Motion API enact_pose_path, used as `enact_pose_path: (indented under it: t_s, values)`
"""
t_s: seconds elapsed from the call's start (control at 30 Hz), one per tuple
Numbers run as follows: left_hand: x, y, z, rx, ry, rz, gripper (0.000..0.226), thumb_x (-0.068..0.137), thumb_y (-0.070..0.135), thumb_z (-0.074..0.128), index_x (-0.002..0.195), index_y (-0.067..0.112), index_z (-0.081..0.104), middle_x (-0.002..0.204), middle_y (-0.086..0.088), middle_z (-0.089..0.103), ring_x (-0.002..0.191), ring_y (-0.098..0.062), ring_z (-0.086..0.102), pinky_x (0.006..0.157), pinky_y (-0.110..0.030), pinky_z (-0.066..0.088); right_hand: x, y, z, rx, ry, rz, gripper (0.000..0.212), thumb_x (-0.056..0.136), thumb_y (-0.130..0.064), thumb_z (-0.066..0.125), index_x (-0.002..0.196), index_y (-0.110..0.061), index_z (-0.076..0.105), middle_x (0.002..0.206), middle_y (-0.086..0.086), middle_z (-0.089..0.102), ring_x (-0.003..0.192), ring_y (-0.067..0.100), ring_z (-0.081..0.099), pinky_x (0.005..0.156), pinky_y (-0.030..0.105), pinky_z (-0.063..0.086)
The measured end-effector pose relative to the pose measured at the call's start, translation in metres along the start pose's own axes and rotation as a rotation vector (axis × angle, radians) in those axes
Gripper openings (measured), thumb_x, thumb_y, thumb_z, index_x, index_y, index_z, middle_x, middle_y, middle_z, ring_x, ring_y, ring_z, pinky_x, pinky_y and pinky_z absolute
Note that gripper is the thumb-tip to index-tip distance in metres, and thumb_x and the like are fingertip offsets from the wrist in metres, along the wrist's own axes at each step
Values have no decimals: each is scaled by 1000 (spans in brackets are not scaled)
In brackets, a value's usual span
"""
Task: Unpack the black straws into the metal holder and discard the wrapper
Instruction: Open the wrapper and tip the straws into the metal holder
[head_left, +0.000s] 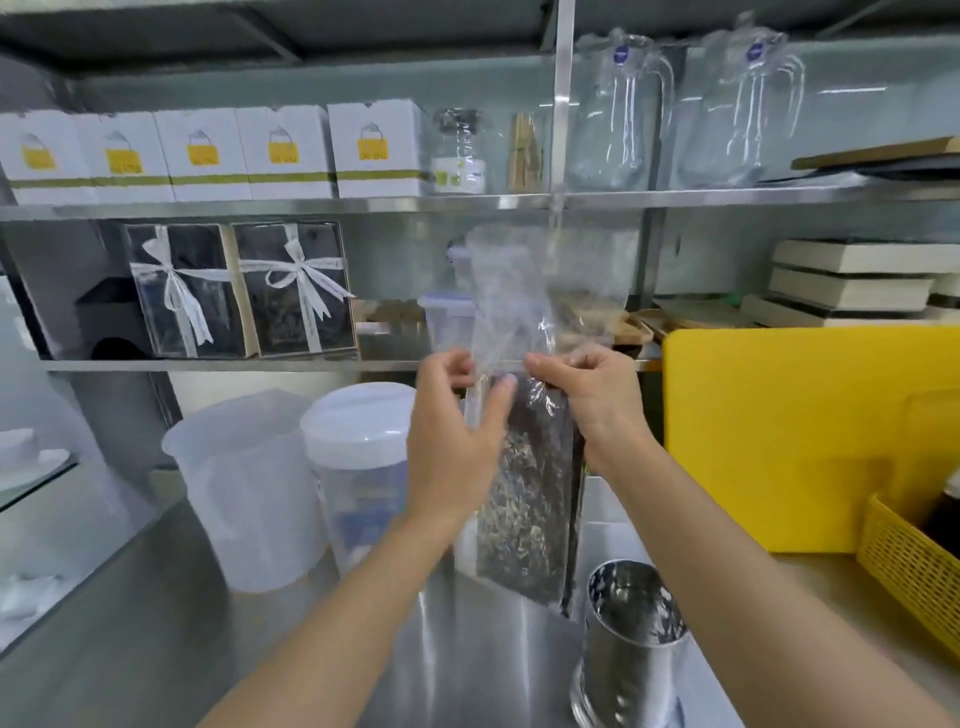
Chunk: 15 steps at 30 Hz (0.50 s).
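A tall clear plastic wrapper (511, 291) stands upright in front of me, its lower part filled with a bundle of black straws (530, 499). My left hand (457, 431) grips the wrapper's left edge just above the straws. My right hand (592, 395) pinches its right side at the same height. The empty upper part of the wrapper sticks up above both hands. A shiny metal holder (631, 639) stands on the steel counter at lower right, below my right forearm; nothing shows inside it.
Translucent plastic jugs (249, 493) and a lidded container (358, 467) stand to the left. A yellow cutting board (800, 431) and a yellow basket (909, 566) are on the right. Shelves behind carry boxes, gift packs and glass pitchers. Steel counter (156, 623) lies below.
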<state>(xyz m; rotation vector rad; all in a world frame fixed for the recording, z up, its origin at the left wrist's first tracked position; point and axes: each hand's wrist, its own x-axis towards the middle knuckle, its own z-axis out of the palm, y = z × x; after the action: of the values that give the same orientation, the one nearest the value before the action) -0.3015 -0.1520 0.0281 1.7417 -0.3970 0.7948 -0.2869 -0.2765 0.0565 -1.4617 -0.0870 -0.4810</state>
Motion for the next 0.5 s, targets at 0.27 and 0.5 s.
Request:
enact_pose_path:
  t_s: [0.27,0.5]
  values:
    - [-47,30,14,-50,-454,-97,83,56,36,84,115,29,26,120,13,37,114,2,39,87,-2,31,-42,-4,-29,-116,33,-27,44,65,-31,79,49,-20,39,55,3,44,58,18,47,59,31,40]
    - [-63,44,21,-307,-421,-221,34,76,5,70,86,27,46,98,7,60,102,-18,61,89,-30,49,-72,-6,-62,-111,-146,23,42,68,-27,77,54,-18,39,58,15,56,54,17,56,50,24,44]
